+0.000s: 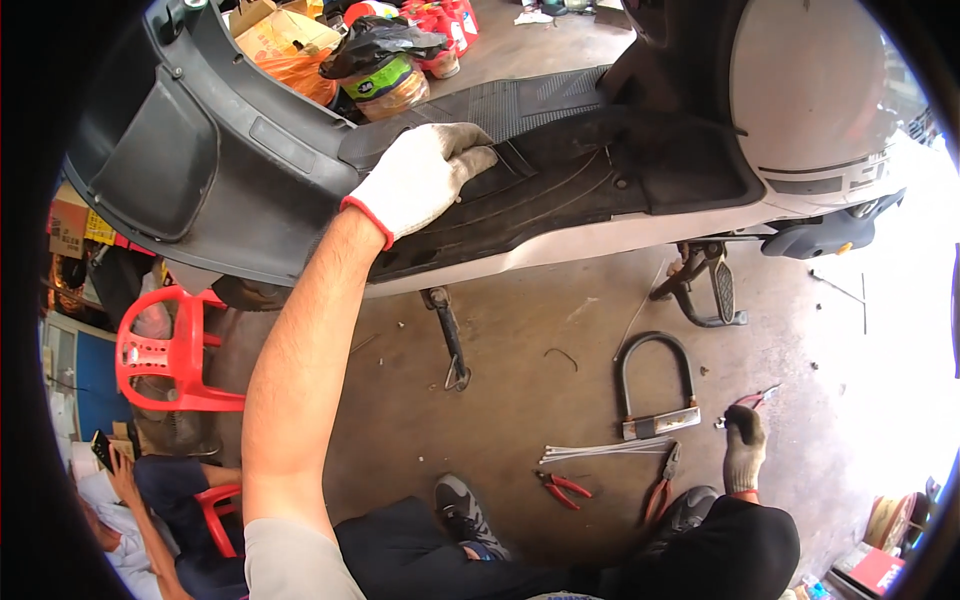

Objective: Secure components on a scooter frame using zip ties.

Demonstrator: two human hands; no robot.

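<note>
A scooter with a black footboard [545,195] stretches across the upper view. My left hand [425,180], in a white work glove with red trim, rests on the footboard. Its fingers are bent together at a raised panel edge; what lies under them is hidden. Low at the right, my gloved right hand [745,450] is closed beside my knee. A small silvery piece [720,424] shows at its fingers, too small to name. Small red-handled pliers [757,398] lie right at its fingertips; whether the hand grips them is unclear.
On the floor are a U-lock [655,385], pale cable ties [605,451], red cutters [565,489] and larger pliers [662,485]. A kickstand [452,340] hangs below the scooter. At left are a red chair [165,350] and a seated person [150,520] holding a phone.
</note>
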